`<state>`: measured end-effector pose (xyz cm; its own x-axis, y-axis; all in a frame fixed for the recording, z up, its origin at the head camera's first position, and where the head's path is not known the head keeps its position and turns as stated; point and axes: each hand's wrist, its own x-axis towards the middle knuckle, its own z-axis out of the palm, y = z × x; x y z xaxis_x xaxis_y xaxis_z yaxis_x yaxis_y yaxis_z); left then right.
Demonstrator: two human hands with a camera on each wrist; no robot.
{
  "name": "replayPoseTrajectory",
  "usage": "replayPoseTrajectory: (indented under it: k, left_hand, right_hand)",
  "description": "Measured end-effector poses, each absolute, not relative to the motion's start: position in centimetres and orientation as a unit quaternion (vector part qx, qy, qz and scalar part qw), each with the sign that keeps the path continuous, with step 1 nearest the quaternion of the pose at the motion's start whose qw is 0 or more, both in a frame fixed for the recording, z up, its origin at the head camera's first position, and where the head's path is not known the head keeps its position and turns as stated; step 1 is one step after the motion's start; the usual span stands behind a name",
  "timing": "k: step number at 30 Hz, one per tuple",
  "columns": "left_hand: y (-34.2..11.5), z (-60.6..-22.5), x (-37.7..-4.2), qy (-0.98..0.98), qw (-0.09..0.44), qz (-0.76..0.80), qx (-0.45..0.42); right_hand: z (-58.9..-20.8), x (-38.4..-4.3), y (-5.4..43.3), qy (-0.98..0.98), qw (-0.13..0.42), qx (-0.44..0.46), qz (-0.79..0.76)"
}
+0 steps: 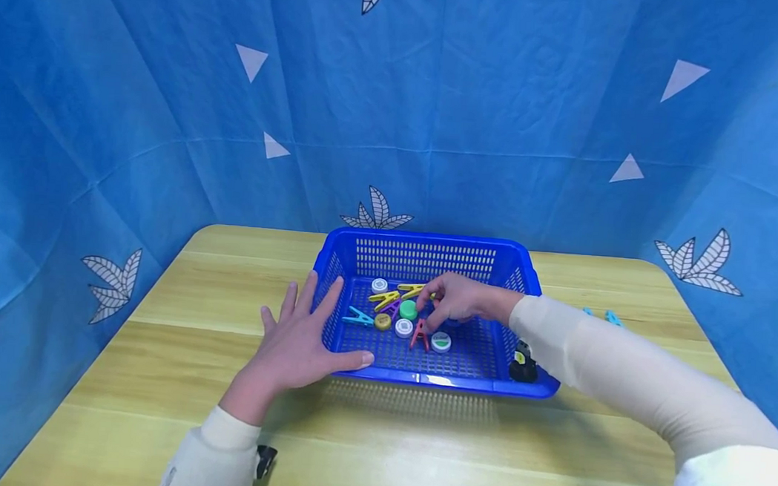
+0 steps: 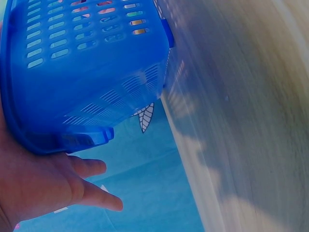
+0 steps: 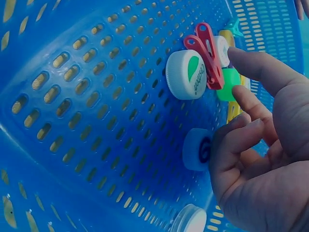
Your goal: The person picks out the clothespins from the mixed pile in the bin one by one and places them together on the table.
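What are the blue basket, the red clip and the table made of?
The blue basket: likely glossy plastic, with slots and a bright highlight on its rim. The red clip: probably smooth plastic, evenly colored. The table: wood or wood-look, with grain streaks.

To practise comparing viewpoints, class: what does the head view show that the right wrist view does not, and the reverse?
Only the head view: a turquoise clip on the table and the person's pale sleeves.
Only the right wrist view: a white cap at the bottom edge.
Both: the blue basket, right hand, red clothespin, green cap and white cap with a green mark.
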<state>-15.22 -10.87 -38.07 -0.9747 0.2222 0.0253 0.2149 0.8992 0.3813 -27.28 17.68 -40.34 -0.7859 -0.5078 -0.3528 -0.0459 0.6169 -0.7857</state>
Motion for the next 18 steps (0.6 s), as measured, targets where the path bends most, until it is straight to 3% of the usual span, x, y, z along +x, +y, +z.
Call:
replayPoseTrajectory:
  k: [11, 18]
  left_hand:
    - [-10.85, -37.98, -15.27, 0.974, 0.004, 0.193, 0.115]
    - [-10.78, -38.11, -15.24, 0.974, 0.008, 0.196, 0.112]
  right_hand:
    - [-40.0, -27.43, 16.91, 0.884, 0.247, -0.21, -0.338]
    - [-40.22, -27.3, 16.77, 0.884, 0.259, -0.192, -0.34]
